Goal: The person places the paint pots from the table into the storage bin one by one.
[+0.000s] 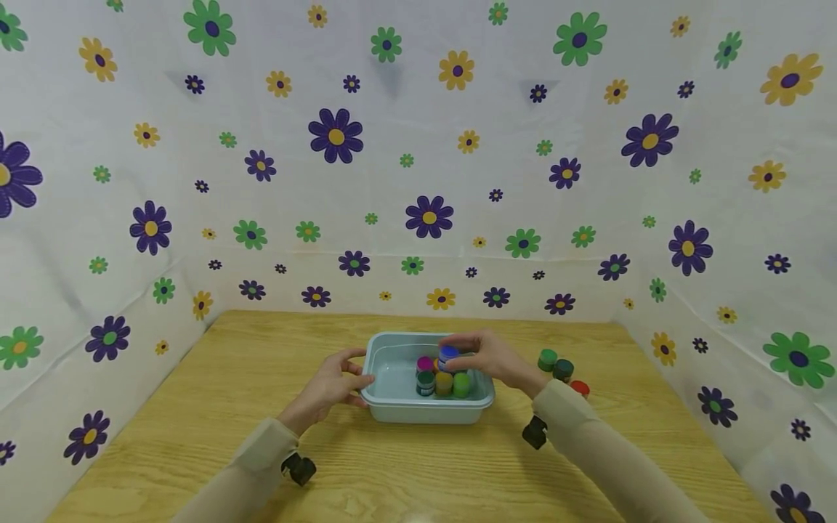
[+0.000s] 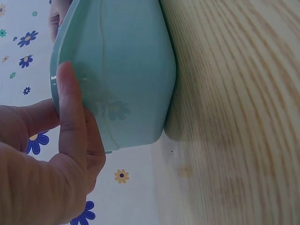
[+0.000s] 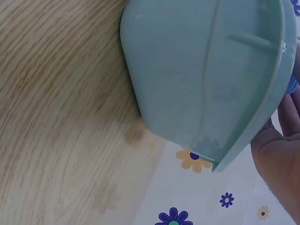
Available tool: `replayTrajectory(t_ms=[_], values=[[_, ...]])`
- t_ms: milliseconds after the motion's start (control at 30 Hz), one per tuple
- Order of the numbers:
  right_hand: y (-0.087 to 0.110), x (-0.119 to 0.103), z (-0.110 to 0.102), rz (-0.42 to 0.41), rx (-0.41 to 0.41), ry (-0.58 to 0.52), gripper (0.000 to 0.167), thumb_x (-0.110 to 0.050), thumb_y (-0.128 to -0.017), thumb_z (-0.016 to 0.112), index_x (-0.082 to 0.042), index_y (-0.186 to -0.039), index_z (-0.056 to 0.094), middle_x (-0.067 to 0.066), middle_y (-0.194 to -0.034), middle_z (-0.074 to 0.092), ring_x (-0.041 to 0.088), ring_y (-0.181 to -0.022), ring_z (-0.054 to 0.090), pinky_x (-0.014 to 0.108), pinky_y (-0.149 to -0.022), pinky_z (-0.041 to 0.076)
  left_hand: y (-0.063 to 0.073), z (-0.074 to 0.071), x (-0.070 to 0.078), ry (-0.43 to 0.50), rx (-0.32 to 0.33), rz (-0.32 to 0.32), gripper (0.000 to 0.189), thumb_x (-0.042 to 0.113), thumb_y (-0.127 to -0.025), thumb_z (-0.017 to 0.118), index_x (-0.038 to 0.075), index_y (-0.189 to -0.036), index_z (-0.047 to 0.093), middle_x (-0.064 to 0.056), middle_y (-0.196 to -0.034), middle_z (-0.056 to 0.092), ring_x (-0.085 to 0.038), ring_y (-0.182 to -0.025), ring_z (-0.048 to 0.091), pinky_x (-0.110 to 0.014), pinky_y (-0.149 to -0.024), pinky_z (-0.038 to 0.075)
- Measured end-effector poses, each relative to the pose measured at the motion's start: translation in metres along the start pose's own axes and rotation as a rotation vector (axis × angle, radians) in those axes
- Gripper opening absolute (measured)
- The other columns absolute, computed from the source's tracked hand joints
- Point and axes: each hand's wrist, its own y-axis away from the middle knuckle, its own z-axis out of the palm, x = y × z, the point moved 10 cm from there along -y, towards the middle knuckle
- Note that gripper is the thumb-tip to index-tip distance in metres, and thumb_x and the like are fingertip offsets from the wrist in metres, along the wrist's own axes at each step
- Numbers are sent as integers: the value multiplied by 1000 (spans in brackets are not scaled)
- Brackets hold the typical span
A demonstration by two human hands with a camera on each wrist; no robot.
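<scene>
A light blue plastic basin [image 1: 425, 413] stands on the table. My left hand [image 1: 327, 386] grips its left rim, and the left wrist view has the fingers [image 2: 72, 117] on either side of the edge. Over the basin's right half, my right hand [image 1: 487, 357] holds a small jar with a blue lid [image 1: 448, 354] between thumb and fingers. Around it inside the basin are small jars: magenta [image 1: 425, 363], dark green [image 1: 426, 383], ochre [image 1: 444, 383] and light green [image 1: 461, 385]. An orange one is mostly hidden. In the right wrist view, the basin wall covers most of the held jar.
To the right of the basin, three more jars stand on the wooden table [image 1: 261, 363]: a green one [image 1: 547, 359], a dark green one [image 1: 563, 369] and a red one [image 1: 580, 388], partly behind the right sleeve. A flowered white cloth [image 1: 405, 189] encloses the table's back and sides.
</scene>
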Motion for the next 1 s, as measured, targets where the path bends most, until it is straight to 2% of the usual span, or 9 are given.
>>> replayTrajectory(t_ms=[133,467,667,867,1000], values=[[-3,1,3,13,2,-1,53,-31,-83,79,-15,-131,63,5,-129,66,23,-120,61,46,-106,47,-1,1,-1,-3,-2,0,60,2,-91,67,6,-145,43,-17,-104,51,-25,-75,65,-42,-62,62],[-14,-11,19,-23,-1,71,52,-29,-84,79,-8,-130,64,6,-125,68,21,-112,64,41,-100,52,-1,2,-1,17,-6,-8,59,-1,-91,66,5,-145,42,-17,-104,50,-24,-72,65,-42,-63,62],[-24,-13,34,-24,0,56,48,-23,-86,77,-6,-128,64,7,-119,69,19,-106,64,35,-94,55,-1,0,-1,6,-8,-4,60,1,-91,66,6,-146,42,-17,-104,50,-24,-71,65,-42,-63,62],[-32,-15,48,-18,-8,18,49,-23,-87,76,-4,-129,62,9,-123,66,24,-109,64,37,-91,57,0,0,0,-1,-7,-6,60,1,-91,66,6,-146,42,-17,-104,51,-23,-70,65,-42,-63,62],[-37,-15,52,1,6,59,48,-27,-86,77,-7,-128,63,7,-123,66,25,-112,64,42,-95,55,0,0,0,1,-13,-9,60,1,-91,66,6,-146,42,-17,-104,51,-23,-70,65,-42,-63,62]])
